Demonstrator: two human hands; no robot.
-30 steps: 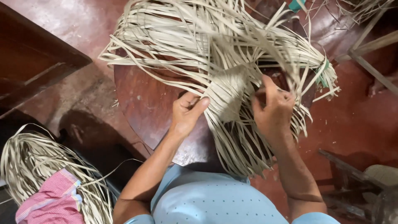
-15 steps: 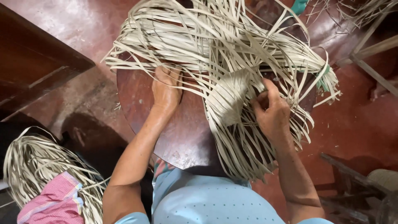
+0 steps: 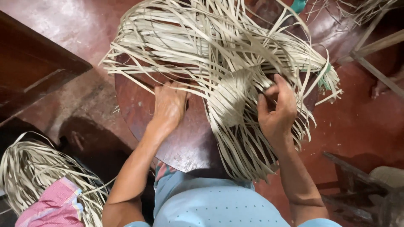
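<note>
A: Item one. What do we list under our right hand [image 3: 275, 113]?

B: A small domed piece of woven pale straw strips [image 3: 230, 100], half made, just left of the fingertips. The right fingers [image 3: 269, 90] are pinched on its edge and on a few strips there. The thumb side is partly hidden, so we record a grip, not its exact form.

A: Item two, the left hand [image 3: 169, 105]?

B: Laid flat on the round dark-red wooden table top [image 3: 176, 138], fingers spread and slack, holding nothing. The fingertips touch the nearest strands of the large loose spray of pale flat straw strips [image 3: 198, 42], which fans out beyond both hands.

A: Other entries?

B: A second bundle of pale straw strips [image 3: 38, 168] well behind the left wrist, down on the floor, with a pink folded cloth [image 3: 52, 208] lying on it. A teal tie [image 3: 326, 80] sits beyond the right fingertips, among the strip ends.

A: Step in hand, as we judge it?

B: Weaving the dome, we think, with the left hand at the loose strands. Our next move would need one single strip separated cleanly and brought across to the pinched edge without loosening it.
</note>
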